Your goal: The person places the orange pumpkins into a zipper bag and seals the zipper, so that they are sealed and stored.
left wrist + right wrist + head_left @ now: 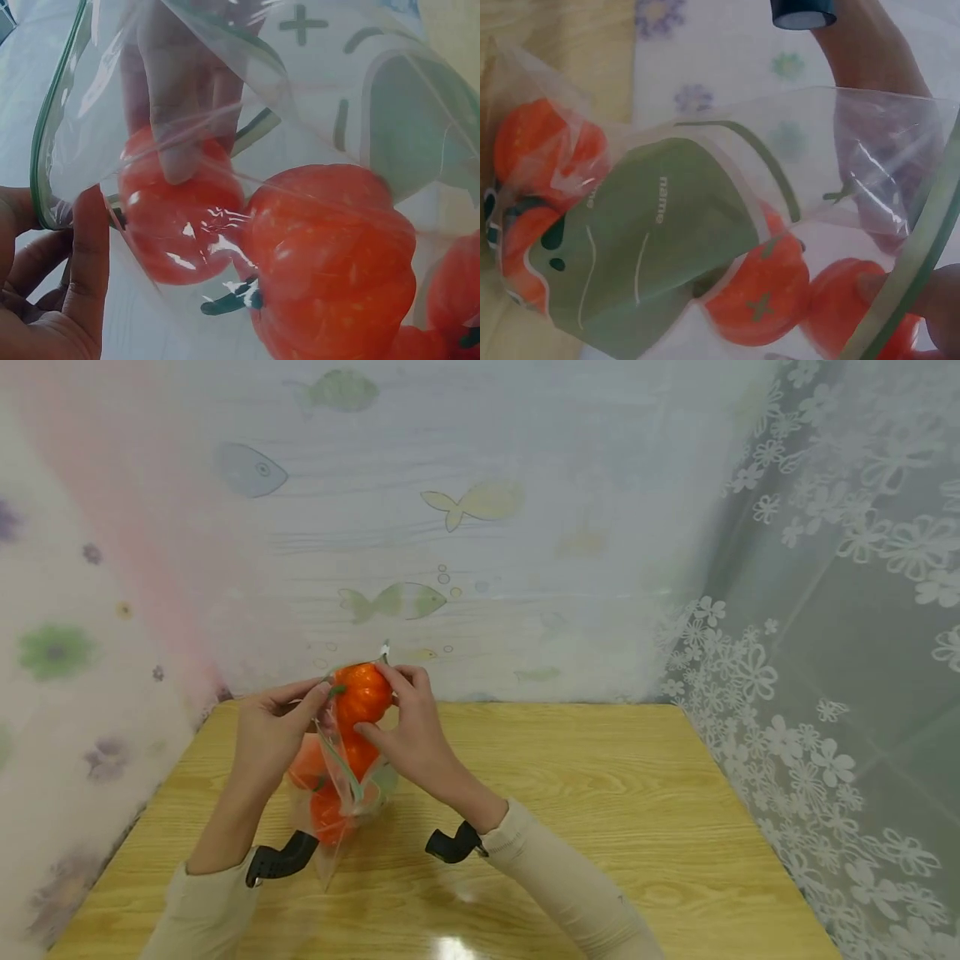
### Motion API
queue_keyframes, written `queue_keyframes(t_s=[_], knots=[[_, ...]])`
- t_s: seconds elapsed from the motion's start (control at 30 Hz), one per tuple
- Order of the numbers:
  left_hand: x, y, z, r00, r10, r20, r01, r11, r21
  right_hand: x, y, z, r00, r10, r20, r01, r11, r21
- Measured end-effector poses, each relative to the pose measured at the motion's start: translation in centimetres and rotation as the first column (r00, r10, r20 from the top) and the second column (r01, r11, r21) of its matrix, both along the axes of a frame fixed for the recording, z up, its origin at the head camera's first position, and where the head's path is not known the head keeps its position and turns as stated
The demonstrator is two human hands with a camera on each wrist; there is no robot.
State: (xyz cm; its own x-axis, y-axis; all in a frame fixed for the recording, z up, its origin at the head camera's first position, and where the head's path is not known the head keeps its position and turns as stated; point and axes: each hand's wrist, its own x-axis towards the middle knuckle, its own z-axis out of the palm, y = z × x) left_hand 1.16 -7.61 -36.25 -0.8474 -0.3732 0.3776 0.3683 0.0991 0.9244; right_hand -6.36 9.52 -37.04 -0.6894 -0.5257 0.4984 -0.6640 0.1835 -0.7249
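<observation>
A clear zip bag point(645, 247) with a green print hangs between the hands, several shiny orange pumpkins with green stems inside it. My left hand point(273, 731) pinches the bag's green zip edge point(41, 127) at its mouth, thumb against fingers. My right hand point(420, 735) grips a small ribbed pumpkin point(365, 693) at the mouth. Through the film in the left wrist view, the right fingers point(176, 112) lie over that pumpkin's top. Just beside it is a larger pumpkin point(330, 262). Lower down, another pumpkin point(330, 814) rests in the bag's bottom corner.
Beneath the hands is a wood-grain table point(585, 793). A pale curtain printed with fish point(487, 502) hangs behind it, and a flowered curtain point(802, 752) runs along the right side. Black camera mounts point(283, 857) sit on both wrists.
</observation>
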Motion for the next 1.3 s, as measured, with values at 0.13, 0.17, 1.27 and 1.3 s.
queue_keyframes(t_s=[0.13,0.17,1.27,1.3], knots=[[0.5,0.2,0.4,1.000,0.001,0.010,-0.001,1.000,-0.012,0.3,0.0,0.6,0.998,-0.043,-0.041,0.044,0.998,0.036],[0.6,0.3,0.5,1.000,0.000,0.014,0.000,1.000,-0.016,0.4,0.0,0.7,0.997,-0.058,-0.053,0.061,0.997,0.042],[0.9,0.7,1.4,1.000,0.027,0.002,-0.027,0.998,-0.051,-0.1,0.4,-0.3,0.992,0.093,-0.085,-0.094,0.995,-0.013],[0.9,0.6,1.4,1.000,0.030,0.006,-0.029,0.998,-0.051,-0.1,0.4,-0.3,0.993,0.095,-0.076,-0.096,0.995,-0.007]])
